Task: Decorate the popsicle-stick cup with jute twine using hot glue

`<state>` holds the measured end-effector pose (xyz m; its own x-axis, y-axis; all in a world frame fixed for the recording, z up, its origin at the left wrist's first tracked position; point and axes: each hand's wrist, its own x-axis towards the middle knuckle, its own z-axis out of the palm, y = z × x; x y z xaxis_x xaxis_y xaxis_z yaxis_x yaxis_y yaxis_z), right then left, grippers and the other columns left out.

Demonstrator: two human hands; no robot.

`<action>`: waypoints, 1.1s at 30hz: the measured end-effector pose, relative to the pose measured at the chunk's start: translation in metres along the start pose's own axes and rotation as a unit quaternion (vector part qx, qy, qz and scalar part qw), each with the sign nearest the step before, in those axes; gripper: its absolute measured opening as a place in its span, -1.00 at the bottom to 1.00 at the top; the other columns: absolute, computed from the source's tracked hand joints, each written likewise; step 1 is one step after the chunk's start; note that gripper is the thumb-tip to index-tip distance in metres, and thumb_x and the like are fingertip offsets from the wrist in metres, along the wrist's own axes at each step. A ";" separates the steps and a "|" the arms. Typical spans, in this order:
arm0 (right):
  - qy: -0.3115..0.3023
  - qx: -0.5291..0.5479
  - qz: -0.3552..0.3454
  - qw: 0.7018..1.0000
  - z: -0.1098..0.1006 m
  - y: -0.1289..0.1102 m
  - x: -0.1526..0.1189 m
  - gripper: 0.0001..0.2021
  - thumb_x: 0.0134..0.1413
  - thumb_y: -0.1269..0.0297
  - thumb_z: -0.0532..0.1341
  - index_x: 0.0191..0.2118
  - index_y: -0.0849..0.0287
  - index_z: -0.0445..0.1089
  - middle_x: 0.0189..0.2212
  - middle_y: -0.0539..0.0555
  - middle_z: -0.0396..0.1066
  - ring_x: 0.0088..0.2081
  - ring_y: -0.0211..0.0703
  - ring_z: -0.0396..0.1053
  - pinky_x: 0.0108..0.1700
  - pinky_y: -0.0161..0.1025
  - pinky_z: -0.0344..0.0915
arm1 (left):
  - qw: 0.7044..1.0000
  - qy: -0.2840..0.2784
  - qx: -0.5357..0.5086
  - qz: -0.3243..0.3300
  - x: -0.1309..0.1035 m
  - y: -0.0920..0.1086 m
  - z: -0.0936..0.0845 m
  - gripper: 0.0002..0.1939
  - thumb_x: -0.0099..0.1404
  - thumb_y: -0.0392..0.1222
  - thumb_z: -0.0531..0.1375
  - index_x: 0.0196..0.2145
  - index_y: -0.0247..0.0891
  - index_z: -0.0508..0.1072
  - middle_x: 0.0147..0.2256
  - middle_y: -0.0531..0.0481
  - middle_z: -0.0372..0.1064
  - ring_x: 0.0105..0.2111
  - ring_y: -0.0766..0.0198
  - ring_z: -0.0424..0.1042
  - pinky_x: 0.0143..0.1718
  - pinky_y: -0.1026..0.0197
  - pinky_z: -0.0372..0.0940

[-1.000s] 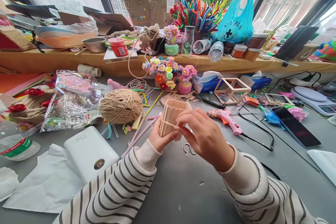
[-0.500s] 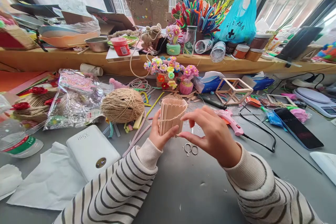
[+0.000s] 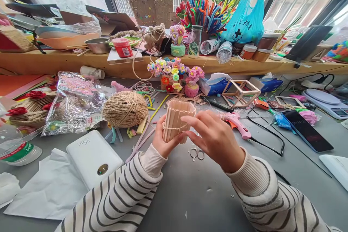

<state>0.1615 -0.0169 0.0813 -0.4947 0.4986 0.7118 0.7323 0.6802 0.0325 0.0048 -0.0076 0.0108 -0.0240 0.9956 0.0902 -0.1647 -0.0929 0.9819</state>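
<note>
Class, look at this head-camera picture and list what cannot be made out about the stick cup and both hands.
- Head view: the near side of the pale wooden craft-stick cup is hidden by the left hand and right hand.
- Its base: hidden behind both hands.
- Where the thin twine ends: covered by the fingers.
- Small scissors: blades hidden behind the right hand.

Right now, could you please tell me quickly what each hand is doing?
Left hand: closed around the stick cup.
Right hand: fingers pinching twine wrapped around the cup.
</note>
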 end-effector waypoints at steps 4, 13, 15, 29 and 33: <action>-0.010 0.013 -0.001 1.000 0.000 0.002 -0.001 -0.86 0.17 0.38 0.12 -0.39 0.18 0.37 -0.47 0.06 0.38 -0.41 -0.19 0.24 -0.38 -0.27 0.24 | 1.000 0.011 0.003 0.009 0.000 0.000 -0.001 -0.26 -0.08 0.01 0.39 0.00 -0.26 0.22 -0.12 -0.15 0.39 -0.10 -0.01 0.41 -0.09 0.03 0.30; -0.023 0.063 0.042 0.997 -0.007 0.016 -0.003 -0.93 0.11 0.36 0.17 -0.34 0.22 0.38 -0.42 0.10 0.38 -0.35 -0.14 0.31 -0.31 -0.21 0.31 | 0.992 -0.092 -0.081 -0.016 0.013 -0.006 -0.009 -0.16 -0.09 0.06 0.37 0.10 -0.33 0.25 0.05 -0.28 0.34 0.09 -0.16 0.28 0.10 -0.12 0.17; -0.034 0.087 0.040 0.995 -0.006 0.016 -0.004 -0.94 0.11 0.36 0.18 -0.30 0.21 0.38 -0.39 0.10 0.40 -0.33 -0.14 0.32 -0.29 -0.20 0.32 | 0.991 -0.103 -0.087 -0.014 0.013 -0.006 -0.009 -0.16 -0.08 0.08 0.36 0.11 -0.31 0.24 0.07 -0.27 0.33 0.10 -0.16 0.27 0.11 -0.13 0.16; -0.258 -0.060 0.431 0.862 -0.034 0.099 -0.023 -0.71 0.20 0.17 0.01 -0.20 0.18 0.42 -0.24 0.16 0.48 -0.22 -0.07 0.42 -0.22 -0.18 0.31 | 0.999 -0.003 -0.008 0.036 0.012 -0.004 -0.011 -0.18 -0.06 0.05 0.36 0.11 -0.28 0.21 -0.03 -0.25 0.40 -0.02 -0.10 0.40 0.07 -0.10 0.24; -0.377 -0.105 0.470 0.791 -0.011 0.118 -0.045 -0.66 0.01 0.04 0.22 -0.46 0.28 0.46 -0.44 0.28 0.46 -0.28 0.15 0.44 -0.28 -0.06 0.33 | 0.998 0.013 0.022 0.057 0.010 -0.007 -0.012 -0.14 -0.11 0.05 0.38 0.11 -0.28 0.20 0.00 -0.26 0.35 0.00 -0.10 0.37 0.06 -0.06 0.25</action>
<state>0.2752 0.0351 0.0613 0.2344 0.9636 -0.1285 0.9649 -0.2467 -0.0900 -0.0060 0.0031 0.0034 -0.0656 0.9780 0.1980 -0.1162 -0.2045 0.9719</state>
